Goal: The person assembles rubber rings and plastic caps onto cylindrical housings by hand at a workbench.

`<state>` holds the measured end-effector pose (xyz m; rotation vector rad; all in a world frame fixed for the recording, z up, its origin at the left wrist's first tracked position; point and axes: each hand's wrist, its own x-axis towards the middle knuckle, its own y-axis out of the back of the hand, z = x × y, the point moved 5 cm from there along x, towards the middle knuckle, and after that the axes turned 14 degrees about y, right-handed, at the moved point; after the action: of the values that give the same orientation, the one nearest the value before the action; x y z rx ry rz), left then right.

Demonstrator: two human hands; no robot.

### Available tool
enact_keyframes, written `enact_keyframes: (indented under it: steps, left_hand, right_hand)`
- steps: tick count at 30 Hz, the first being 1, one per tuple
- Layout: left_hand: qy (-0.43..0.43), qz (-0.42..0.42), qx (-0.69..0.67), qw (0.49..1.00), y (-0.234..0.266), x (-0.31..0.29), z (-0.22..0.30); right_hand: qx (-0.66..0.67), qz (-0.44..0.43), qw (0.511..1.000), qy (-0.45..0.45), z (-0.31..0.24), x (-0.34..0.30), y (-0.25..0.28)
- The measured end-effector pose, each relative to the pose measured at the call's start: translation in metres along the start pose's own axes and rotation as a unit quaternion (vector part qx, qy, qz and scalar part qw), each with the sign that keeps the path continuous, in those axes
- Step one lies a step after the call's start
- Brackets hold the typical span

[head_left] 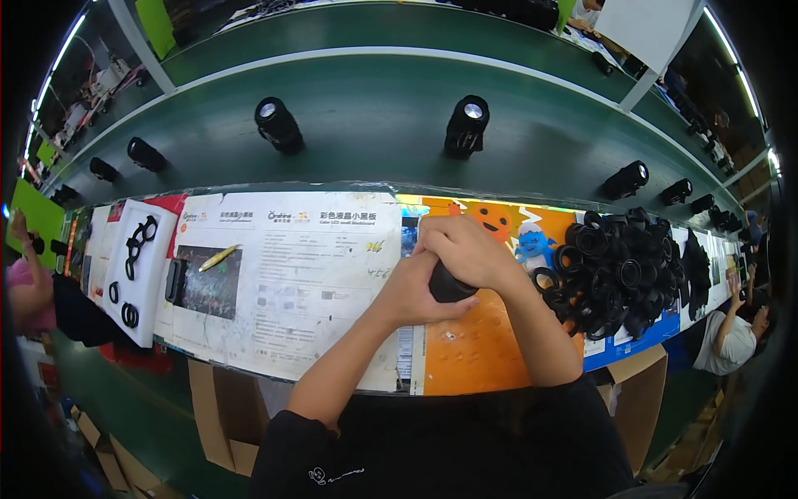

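Above the middle of the bench, my two hands are clasped around a black rounded object (449, 288). Most of it is hidden, so its exact kind does not show. My left hand (409, 289) wraps it from the left, with the thumb along its lower side. From above and to the right, my right hand (472, 251) closes over its top, fingers overlapping the left hand. Beneath them lies an orange printed sheet (465, 349). A heap of black rings (619, 274) sits just to the right of my right forearm.
Black cylinders with shiny round ends, such as this one (467, 125), stand along the green conveyor (374, 116). Left are a white printed board (324, 333), a yellow pen (219, 258), a black block (175, 281) and a white tray (154, 308) with rings. Cardboard boxes (212, 416) stand below; people work at both sides.
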<state>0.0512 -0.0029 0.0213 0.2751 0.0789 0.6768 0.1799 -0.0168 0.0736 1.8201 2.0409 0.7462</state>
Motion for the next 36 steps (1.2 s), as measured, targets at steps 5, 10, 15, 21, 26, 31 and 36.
enact_keyframes:
  steps: [5,10,15,21,26,31,36]
  left_hand:
    - [-0.006,-0.004,0.010,1.000,-0.002,-0.002,-0.001]
    - [0.000,0.027,0.016,1.000,-0.001,-0.005,-0.003]
    - [0.009,-0.006,-0.010,1.000,-0.002,-0.007,-0.001]
    - [-0.026,-0.007,0.194,0.981,0.014,-0.016,-0.014]
    - [0.147,-0.011,0.001,0.989,0.045,0.003,-0.036]
    - [0.078,0.135,0.084,0.984,0.097,0.061,-0.017]
    - [-0.026,0.245,0.216,0.945,0.125,0.132,0.011]
  right_hand:
    - [-0.004,0.013,1.000,0.011,0.004,-0.006,-0.003]
    - [-0.034,-0.009,0.999,0.029,0.018,-0.001,-0.007]
    - [-0.046,0.022,0.998,0.022,0.012,-0.002,-0.004]
    - [0.013,0.194,0.980,0.037,0.033,-0.021,0.021]
    - [-0.031,0.384,0.922,0.053,0.055,-0.018,0.077]
    - [-0.332,0.437,0.836,0.022,0.090,0.017,0.125]
    - [-0.347,0.356,0.867,-0.026,0.126,0.052,0.135]
